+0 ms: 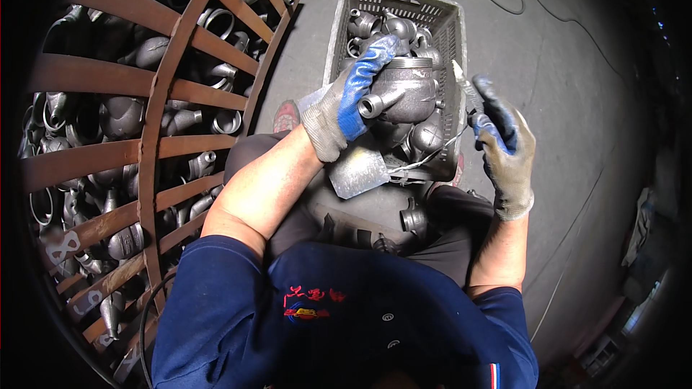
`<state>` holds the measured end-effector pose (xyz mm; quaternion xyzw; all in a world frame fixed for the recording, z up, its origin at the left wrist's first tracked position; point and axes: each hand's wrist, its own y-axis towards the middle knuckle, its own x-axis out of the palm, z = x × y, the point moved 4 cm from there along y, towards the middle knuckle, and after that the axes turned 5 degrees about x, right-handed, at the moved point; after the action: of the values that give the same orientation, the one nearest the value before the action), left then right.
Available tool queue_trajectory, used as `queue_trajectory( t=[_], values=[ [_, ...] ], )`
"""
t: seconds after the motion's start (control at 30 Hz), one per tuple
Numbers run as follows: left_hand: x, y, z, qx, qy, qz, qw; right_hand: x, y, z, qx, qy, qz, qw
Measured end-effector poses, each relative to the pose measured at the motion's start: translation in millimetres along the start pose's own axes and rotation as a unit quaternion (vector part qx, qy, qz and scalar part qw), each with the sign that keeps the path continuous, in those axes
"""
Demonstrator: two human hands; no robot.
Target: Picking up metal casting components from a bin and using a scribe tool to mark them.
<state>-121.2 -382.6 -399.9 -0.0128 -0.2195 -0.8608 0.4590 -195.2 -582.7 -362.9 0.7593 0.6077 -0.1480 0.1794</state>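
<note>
My left hand (351, 97), in a grey and blue coated glove, is wrapped round a dark grey metal casting (407, 94). The casting is round-bodied, with a threaded collar on top and a short open spout toward the lower left. To its right, my right hand (504, 148), gloved alike, pinches a slender pale tool with a pointed tip (467, 88); its exact kind I cannot make out. The tool's tip stands apart from the casting. Below the casting lies a flat grey metal plate (359, 171), with a twisted wire (425, 161) running from it toward my right hand.
A grey plastic crate (339, 36) stands in front of me, holding several similar castings. On the left is a large rusty-brown slatted metal bin (160, 90) full of castings. Another casting (413, 217) lies between my legs. A black cable (569, 20) trails over the floor at the far right.
</note>
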Motion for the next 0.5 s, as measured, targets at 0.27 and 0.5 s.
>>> queue_trajectory(
  t=[0.27,0.5],
  values=[
    [0.8,-8.1,4.9,-0.013,0.045,-0.002,0.999,10.1,-2.7,0.6,-0.094,-0.136,-0.040,0.985],
    [-3.4,-9.3,6.8,0.028,0.170,-0.041,0.984,16.4,-2.3,3.0,-0.076,-0.101,-0.028,0.992]
  ],
)
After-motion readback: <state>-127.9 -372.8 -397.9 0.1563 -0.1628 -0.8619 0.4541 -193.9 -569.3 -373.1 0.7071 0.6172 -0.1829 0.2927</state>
